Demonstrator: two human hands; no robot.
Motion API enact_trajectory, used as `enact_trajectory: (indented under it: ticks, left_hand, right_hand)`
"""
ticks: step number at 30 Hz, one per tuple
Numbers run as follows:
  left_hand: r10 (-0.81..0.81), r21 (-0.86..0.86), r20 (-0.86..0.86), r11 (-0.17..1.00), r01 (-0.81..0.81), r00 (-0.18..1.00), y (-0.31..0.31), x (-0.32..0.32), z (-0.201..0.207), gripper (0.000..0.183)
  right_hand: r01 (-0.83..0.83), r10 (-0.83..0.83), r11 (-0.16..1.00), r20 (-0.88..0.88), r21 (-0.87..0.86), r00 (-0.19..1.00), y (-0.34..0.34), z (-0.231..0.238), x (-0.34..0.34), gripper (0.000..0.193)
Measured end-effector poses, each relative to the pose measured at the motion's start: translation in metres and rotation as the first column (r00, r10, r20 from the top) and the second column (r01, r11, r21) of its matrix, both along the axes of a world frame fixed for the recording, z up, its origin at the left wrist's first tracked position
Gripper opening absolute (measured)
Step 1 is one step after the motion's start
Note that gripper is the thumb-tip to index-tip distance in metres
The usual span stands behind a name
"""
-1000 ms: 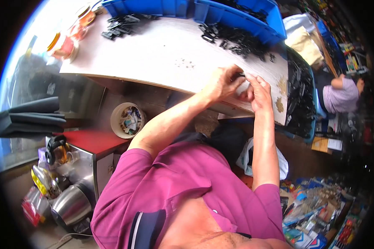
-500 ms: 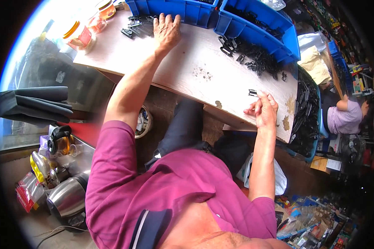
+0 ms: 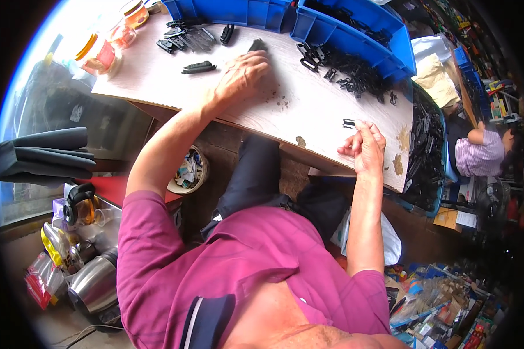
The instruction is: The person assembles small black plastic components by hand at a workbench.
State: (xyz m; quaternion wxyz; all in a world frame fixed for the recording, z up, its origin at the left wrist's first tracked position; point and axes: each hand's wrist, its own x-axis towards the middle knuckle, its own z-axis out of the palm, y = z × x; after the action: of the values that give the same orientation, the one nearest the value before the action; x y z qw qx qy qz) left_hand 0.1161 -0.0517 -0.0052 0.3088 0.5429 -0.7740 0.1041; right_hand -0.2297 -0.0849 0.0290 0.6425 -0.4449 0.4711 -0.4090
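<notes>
I sit at a pale wooden table (image 3: 157, 81). My left hand (image 3: 243, 74) lies palm down on its middle, fingers curled over a black plastic part (image 3: 257, 45) that sticks out past the fingertips. My right hand (image 3: 364, 146) hovers at the table's near right edge and pinches a small black clip (image 3: 348, 123) between thumb and fingers. A heap of black plastic parts (image 3: 355, 72) lies between the two hands, toward the back. Several more black parts (image 3: 186, 36) lie at the back left, and a single long one (image 3: 199, 68) lies left of my left hand.
Two blue bins (image 3: 233, 13) (image 3: 384, 35) line the table's far edge. Jars (image 3: 102, 55) stand at the left corner. A crate of black parts (image 3: 425, 151) sits to the right, with another person (image 3: 477, 156) beyond it. A round tub (image 3: 187, 171) and a metal kettle (image 3: 93, 285) sit below.
A second ago both hands were together at the right edge. My left hand then reached to the back left pile and has now drawn back to the table's middle. My right hand stayed.
</notes>
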Motion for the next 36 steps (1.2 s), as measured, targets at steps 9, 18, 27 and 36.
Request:
enact_trajectory:
  ticks: [9, 18, 27, 36]
  left_hand:
    - [0.233, -0.102, -0.076, 0.965, -0.240, 0.969, 0.016, -0.010, 0.005, 0.041]
    - [0.476, -0.088, 0.002, 0.876, -0.474, 0.879, 0.022, -0.020, 0.006, 0.026]
    - [0.355, 0.038, -0.171, 0.934, -0.354, 0.919, 0.037, -0.059, 0.013, 0.027]
    - [0.226, 0.241, -0.970, 0.885, 0.397, 0.085, 0.042, -0.157, 0.016, 0.027]
  right_hand:
    - [0.019, -0.018, 1.000, 0.040, -0.017, 0.999, 0.004, 0.001, 0.001, 0.013]
    - [0.026, -0.025, 1.000, 0.013, -0.007, 1.000, 0.005, 0.000, -0.002, 0.013]
    - [0.049, -0.050, 0.999, 0.183, 0.007, 0.982, 0.009, 0.001, 0.007, 0.013]
    - [0.018, 0.003, 0.996, 0.246, -0.084, 0.969, 0.015, 0.020, 0.034, 0.016]
